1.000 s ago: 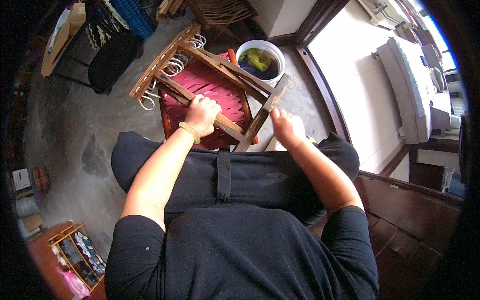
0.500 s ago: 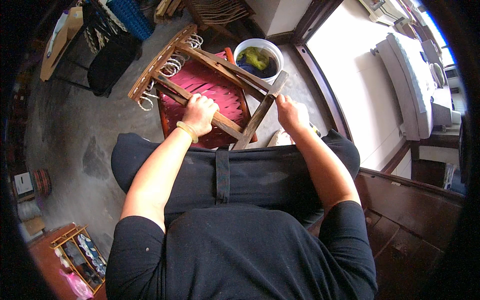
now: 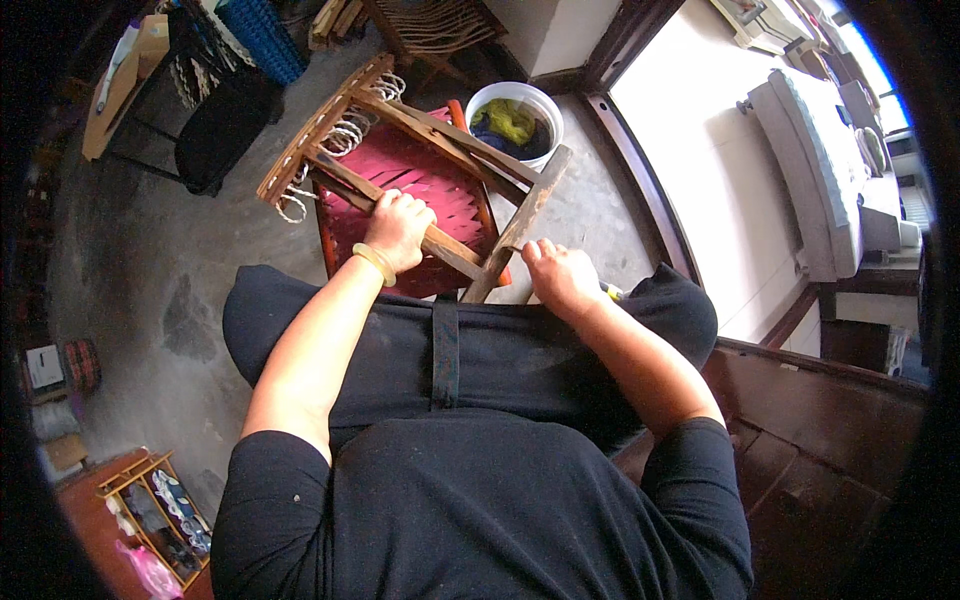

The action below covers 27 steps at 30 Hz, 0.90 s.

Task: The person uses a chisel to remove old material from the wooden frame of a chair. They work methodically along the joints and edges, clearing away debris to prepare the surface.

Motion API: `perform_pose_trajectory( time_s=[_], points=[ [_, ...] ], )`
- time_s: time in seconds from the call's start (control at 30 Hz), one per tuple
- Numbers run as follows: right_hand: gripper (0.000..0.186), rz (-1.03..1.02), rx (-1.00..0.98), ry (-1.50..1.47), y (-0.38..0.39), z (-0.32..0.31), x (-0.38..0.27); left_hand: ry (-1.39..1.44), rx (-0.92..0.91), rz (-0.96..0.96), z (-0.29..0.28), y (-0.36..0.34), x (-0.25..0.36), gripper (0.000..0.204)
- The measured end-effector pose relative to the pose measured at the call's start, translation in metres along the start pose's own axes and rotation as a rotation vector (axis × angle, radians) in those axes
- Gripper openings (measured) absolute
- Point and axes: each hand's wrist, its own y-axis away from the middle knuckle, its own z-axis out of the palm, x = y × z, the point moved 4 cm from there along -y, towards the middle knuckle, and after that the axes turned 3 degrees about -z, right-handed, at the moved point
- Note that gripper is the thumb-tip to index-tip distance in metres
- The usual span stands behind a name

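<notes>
My left hand (image 3: pixel 398 235), with a yellowish bangle on the wrist, is wrapped around a rail of a worn wooden frame (image 3: pixel 458 251), whose long board (image 3: pixel 320 130) carries loops of white rope (image 3: pixel 349 127). The frame rests over a red woven seat (image 3: pixel 395 160) with orange edges. My right hand (image 3: pixel 560 273) has curled fingers at the lower part of the frame's right bar (image 3: pixel 530 215); what they grip is hard to make out. A small yellow-and-black object (image 3: pixel 612 291) lies partly hidden beyond that hand.
A white bucket (image 3: pixel 515 128) with green and dark contents stands beyond the frame. A black chair (image 3: pixel 225 130), wooden slatted chair (image 3: pixel 440 30) and blue woven bundle (image 3: pixel 255 45) are behind. A door frame (image 3: pixel 635 170) is at right, a rack (image 3: pixel 150 510) at lower left.
My right hand rose along the right bar, then came back down and leftward to a lower spot on it. My left hand and the frame have barely moved.
</notes>
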Motion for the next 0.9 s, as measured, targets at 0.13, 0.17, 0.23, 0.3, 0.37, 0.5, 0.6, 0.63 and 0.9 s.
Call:
perform_pose_trajectory(
  time_s=[0.13, 0.17, 0.23, 0.3, 0.37, 0.5, 0.6, 0.63, 0.9],
  points=[
    [0.013, 0.216, 0.11, -0.021, -0.019, -0.013, 0.031, 0.005, -0.001, -0.002, -0.002, 0.0, 0.001, 0.019],
    [0.013, 0.252, 0.109, -0.033, -0.023, -0.013, 0.041, 0.01, 0.002, 0.003, -0.002, 0.0, 0.001, 0.019],
    [0.012, 0.314, 0.109, -0.078, -0.028, -0.014, 0.051, 0.01, 0.01, 0.005, -0.002, 0.001, 0.001, 0.018],
    [0.011, 0.291, 0.123, -0.052, -0.029, -0.013, 0.05, 0.003, 0.022, 0.003, -0.002, 0.002, 0.0, 0.018],
    [0.012, 0.253, 0.12, -0.006, -0.029, -0.013, 0.045, 0.022, 0.024, 0.005, -0.002, 0.001, 0.002, 0.018],
    [0.013, 0.152, 0.112, 0.05, -0.019, -0.006, 0.027, 0.031, 0.032, -0.019, 0.003, 0.004, -0.001, 0.021],
    [0.014, 0.118, -0.01, 0.049, -0.009, 0.0, 0.012, 0.029, 0.021, -0.011, 0.003, 0.002, -0.001, 0.02],
    [0.015, 0.104, -0.041, 0.048, -0.006, 0.002, 0.006, 0.024, 0.021, -0.008, 0.003, 0.002, -0.001, 0.019],
    [0.013, 0.131, 0.084, 0.031, -0.01, -0.003, 0.015, 0.008, 0.01, -0.002, -0.001, 0.001, -0.001, 0.018]
  ],
)
